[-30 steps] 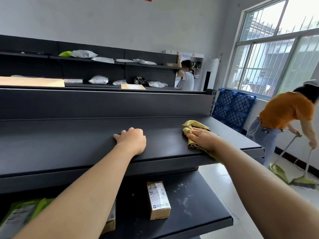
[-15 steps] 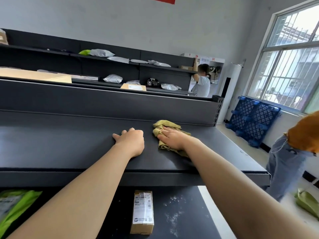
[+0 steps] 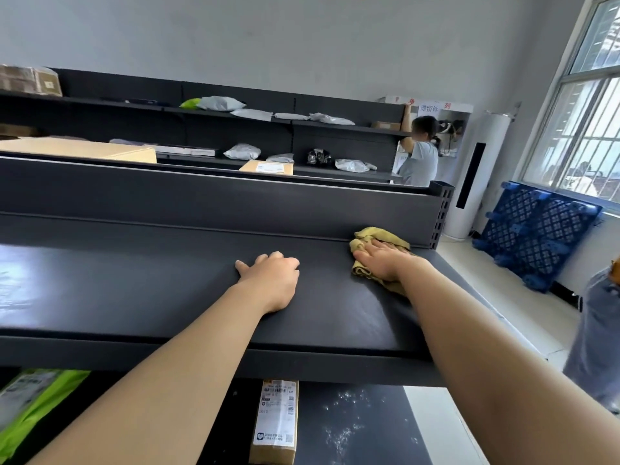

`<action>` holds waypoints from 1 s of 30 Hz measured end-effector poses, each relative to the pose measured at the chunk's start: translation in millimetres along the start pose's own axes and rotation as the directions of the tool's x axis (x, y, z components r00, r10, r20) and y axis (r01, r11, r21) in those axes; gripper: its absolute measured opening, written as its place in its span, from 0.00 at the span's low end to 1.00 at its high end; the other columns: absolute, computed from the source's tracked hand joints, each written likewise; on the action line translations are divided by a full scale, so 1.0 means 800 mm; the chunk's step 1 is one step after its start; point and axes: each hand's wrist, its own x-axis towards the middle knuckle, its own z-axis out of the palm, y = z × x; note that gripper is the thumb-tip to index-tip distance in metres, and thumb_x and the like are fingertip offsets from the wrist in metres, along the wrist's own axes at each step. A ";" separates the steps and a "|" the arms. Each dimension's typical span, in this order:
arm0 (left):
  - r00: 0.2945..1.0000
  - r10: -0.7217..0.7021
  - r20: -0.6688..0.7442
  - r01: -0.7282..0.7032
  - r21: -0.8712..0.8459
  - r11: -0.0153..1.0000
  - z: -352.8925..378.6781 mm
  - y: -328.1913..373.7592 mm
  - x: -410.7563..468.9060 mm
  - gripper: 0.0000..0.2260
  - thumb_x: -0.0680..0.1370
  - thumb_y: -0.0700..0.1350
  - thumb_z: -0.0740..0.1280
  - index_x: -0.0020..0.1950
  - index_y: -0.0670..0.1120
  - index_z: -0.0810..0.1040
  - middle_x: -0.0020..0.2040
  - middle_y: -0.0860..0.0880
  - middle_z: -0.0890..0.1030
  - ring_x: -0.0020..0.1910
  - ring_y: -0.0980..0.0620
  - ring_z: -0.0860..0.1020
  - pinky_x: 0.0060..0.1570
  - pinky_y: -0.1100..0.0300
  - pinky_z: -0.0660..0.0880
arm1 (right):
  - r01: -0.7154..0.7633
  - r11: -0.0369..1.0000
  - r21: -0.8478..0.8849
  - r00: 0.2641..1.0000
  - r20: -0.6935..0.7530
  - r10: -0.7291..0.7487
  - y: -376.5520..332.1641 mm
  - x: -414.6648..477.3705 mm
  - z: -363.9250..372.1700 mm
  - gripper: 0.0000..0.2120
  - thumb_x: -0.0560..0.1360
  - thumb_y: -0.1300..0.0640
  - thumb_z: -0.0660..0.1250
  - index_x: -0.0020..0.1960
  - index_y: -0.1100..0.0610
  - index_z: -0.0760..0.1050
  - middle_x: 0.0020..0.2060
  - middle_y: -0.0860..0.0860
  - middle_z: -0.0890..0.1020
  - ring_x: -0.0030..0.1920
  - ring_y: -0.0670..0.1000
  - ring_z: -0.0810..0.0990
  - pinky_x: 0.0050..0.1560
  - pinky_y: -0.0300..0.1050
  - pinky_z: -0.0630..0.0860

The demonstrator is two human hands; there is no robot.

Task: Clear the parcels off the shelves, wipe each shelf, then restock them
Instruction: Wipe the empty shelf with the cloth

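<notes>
**Head view.** Since half a second ago the right hand (image 3: 385, 263) has carried the cloth (image 3: 375, 234) away from the left hand (image 3: 271, 280), out to the far right corner of the upper shelf (image 3: 151, 283), where it meets the back panel (image 3: 235, 203). The left hand has kept its place.

The right hand lies flat, fingers straight, pressing the crumpled olive-yellow fabric onto the shelf. The left hand rests mid-shelf grasping nothing. Its fingers look curled under, though foreshortening leaves this uncertain.

The step in hand is judged to be wiping. This shelf is a smooth, dark, matt metal sheet with a folded front lip, and it carries no parcels.

The next move probably calls for return strokes leftward across the remaining surface. After that comes the lower shelf (image 3: 436, 441), which shows pale dust specks (image 3: 345, 427). It holds a slim cardboard parcel (image 3: 275, 424) with printed labels and, at the near left, a glossy green mailer bag (image 3: 40, 397). Both need lifting off first.
</notes>
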 end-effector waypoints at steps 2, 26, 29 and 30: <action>1.000 0.007 -0.001 -0.007 -0.009 1.000 0.000 -0.001 0.001 0.14 0.83 0.47 0.48 0.61 0.50 0.71 0.63 0.49 0.69 0.67 0.45 0.65 0.66 0.31 0.52 | -0.044 0.999 0.011 0.999 -0.001 0.044 0.014 0.000 0.000 0.32 0.79 0.34 0.41 0.79 0.46 0.44 0.79 0.48 0.45 0.78 0.53 0.44 0.76 0.58 0.42; 0.997 -0.029 -0.073 0.030 0.004 1.000 -0.006 0.012 -0.047 0.10 0.83 0.45 0.50 0.44 0.49 0.67 0.54 0.48 0.71 0.58 0.44 0.70 0.63 0.38 0.63 | -0.398 0.910 0.117 0.914 -0.034 0.404 0.077 -0.121 0.015 0.33 0.76 0.32 0.42 0.78 0.42 0.46 0.78 0.54 0.50 0.77 0.63 0.48 0.74 0.63 0.49; 0.996 -0.034 -0.083 0.034 -0.005 0.999 -0.003 0.016 -0.056 0.11 0.82 0.45 0.50 0.42 0.49 0.67 0.53 0.48 0.71 0.57 0.44 0.70 0.63 0.39 0.63 | -0.392 0.912 0.121 0.916 -0.040 0.399 0.075 -0.139 0.016 0.33 0.76 0.33 0.41 0.79 0.43 0.46 0.78 0.54 0.50 0.77 0.63 0.49 0.73 0.63 0.49; 0.995 -0.036 -0.090 0.035 -0.006 0.999 -0.003 0.017 -0.060 0.11 0.82 0.44 0.51 0.42 0.49 0.67 0.52 0.48 0.71 0.56 0.44 0.70 0.62 0.39 0.63 | -0.385 0.915 0.121 0.919 -0.043 0.393 0.075 -0.145 0.017 0.33 0.76 0.33 0.41 0.79 0.43 0.46 0.78 0.54 0.50 0.77 0.63 0.49 0.73 0.63 0.49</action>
